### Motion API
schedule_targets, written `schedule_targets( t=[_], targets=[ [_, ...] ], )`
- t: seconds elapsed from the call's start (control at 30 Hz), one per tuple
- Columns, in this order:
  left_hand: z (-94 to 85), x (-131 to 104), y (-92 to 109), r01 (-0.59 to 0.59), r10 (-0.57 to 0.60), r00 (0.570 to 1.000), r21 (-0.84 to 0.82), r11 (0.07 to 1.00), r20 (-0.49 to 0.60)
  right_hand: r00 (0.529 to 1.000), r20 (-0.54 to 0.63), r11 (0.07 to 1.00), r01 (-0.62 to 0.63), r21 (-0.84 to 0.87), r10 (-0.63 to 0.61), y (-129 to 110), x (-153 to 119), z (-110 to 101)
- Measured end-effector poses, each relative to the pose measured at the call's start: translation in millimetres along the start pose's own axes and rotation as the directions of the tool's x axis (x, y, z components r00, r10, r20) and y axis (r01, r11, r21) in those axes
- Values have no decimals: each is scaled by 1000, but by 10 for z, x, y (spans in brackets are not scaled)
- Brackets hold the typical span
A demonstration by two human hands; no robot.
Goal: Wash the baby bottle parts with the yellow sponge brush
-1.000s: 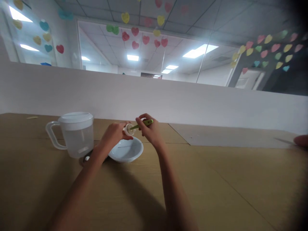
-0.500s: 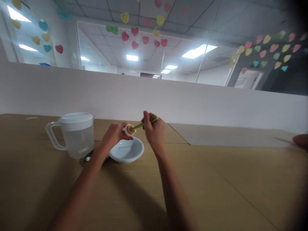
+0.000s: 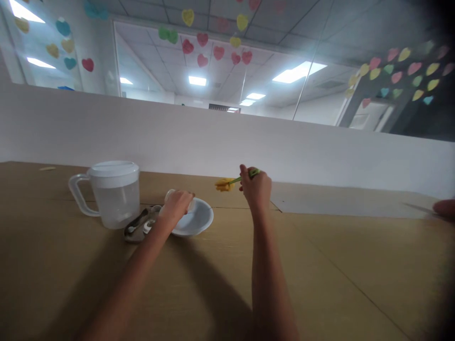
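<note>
My right hand (image 3: pixel 258 189) is closed round the green handle of a sponge brush (image 3: pixel 224 184). Its yellow sponge head points left, in the air right of the bowl and above its rim. At the left side of the white bowl (image 3: pixel 199 220), my left hand (image 3: pixel 177 206) is wrapped round a small, pale, see-through bottle (image 3: pixel 169 193). Most of the bottle is hidden behind the fingers. Left of the bowl lies a dark tray (image 3: pixel 133 238) with a small white ring-shaped piece (image 3: pixel 148 226) and other small items on it, partly covered by my left forearm.
A lidded clear pitcher (image 3: pixel 119 201) stands behind the tray, its handle to the left. A pale flat board or sheet (image 3: pixel 330 201) lies along the wall on the right. Another person's finger or hand (image 3: pixel 444 208) shows at the far right edge.
The brush head has come out of the bottle's mouth as my right hand moved right. My left hand has lowered the bottle toward the bowl's left side, uncovering more of the tray.
</note>
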State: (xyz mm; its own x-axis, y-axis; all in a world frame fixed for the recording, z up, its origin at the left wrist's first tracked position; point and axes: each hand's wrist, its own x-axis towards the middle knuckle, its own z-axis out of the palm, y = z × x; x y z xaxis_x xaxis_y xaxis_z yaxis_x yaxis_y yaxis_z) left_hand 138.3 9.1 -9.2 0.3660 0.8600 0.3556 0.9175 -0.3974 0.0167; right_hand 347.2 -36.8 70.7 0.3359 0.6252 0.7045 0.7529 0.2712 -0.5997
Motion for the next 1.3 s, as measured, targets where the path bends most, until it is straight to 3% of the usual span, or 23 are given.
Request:
schedule_targets(
  t=[0.13, 0.23, 0.33, 0.47, 0.57, 0.73, 0.8, 0.87, 0.97, 1.07, 1.3],
  targets=[
    [89, 3, -37, 27, -26, 999, -37, 999, 31, 986, 157, 996, -49, -74, 60, 230, 57, 248],
    [18, -3, -74, 75, -74, 997, -87, 993, 9, 938, 308, 983, -122, -136, 159, 408, 69, 477],
    [-126, -20, -53, 136, -157, 979, -159, 978, -128, 862, 473, 982, -145, -117, 184, 576, 62, 692],
    [-298, -66, 43, 135, -192, 942, -213, 968, -274, 798, 564, 976, -152, -156, 215, 761, 32, 835],
    [-383, -110, 107, 53, -146, 953, -325, 944, -267, 697, 665, 963, -161, -218, 267, 865, -9, 857],
    [-541, -206, 186, -37, -61, 976, -438, 898, -207, 467, 801, 927, -213, -309, 374, 941, -102, 892],
    [-622, -256, 225, -39, -45, 983, -443, 895, -178, 416, 818, 917, -214, -336, 397, 932, -118, 898],
    [-690, -306, 273, -52, -11, 991, -448, 893, -136, 401, 822, 914, -208, -347, 404, 905, -111, 888],
    [-719, -357, 361, -91, 82, 996, -466, 880, -39, 427, 822, 925, -199, -323, 378, 835, -67, 839],
    [-644, -363, 450, -145, 187, 981, -463, 874, 45, 456, 825, 942, -189, -277, 334, 715, -22, 751],
    [-459, -339, 619, -241, 310, 924, -288, 927, 223, 459, 866, 972, -208, -111, 197, 313, -38, 504]
  ],
)
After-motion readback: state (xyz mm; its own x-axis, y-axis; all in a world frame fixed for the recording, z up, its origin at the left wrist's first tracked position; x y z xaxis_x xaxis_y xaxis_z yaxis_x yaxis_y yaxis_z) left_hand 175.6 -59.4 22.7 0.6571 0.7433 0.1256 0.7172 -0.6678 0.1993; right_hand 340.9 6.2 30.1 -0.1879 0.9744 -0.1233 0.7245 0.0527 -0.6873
